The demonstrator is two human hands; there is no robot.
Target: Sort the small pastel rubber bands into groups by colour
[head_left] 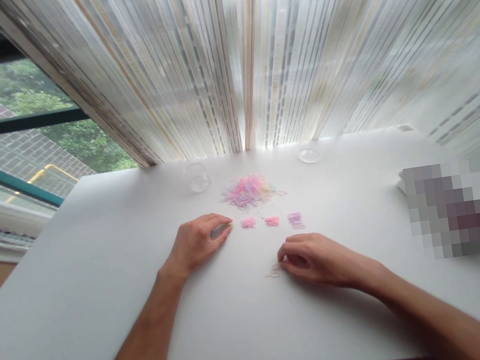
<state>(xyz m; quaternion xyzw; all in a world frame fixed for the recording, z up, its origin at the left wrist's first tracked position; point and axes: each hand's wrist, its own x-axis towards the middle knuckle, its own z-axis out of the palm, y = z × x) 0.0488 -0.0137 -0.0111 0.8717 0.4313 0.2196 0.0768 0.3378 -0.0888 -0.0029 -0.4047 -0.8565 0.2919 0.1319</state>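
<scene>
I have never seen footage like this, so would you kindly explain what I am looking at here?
This is one picture from a camera worn on a person's head, looking down at their two bare hands on a white table by a curtained window. The left hand rests flat beside three small piles of pink and purple bands. The right hand pinches at a few pale bands. Behind lie a bigger mixed heap and two clear cups. Neither hand lifts anything.
</scene>
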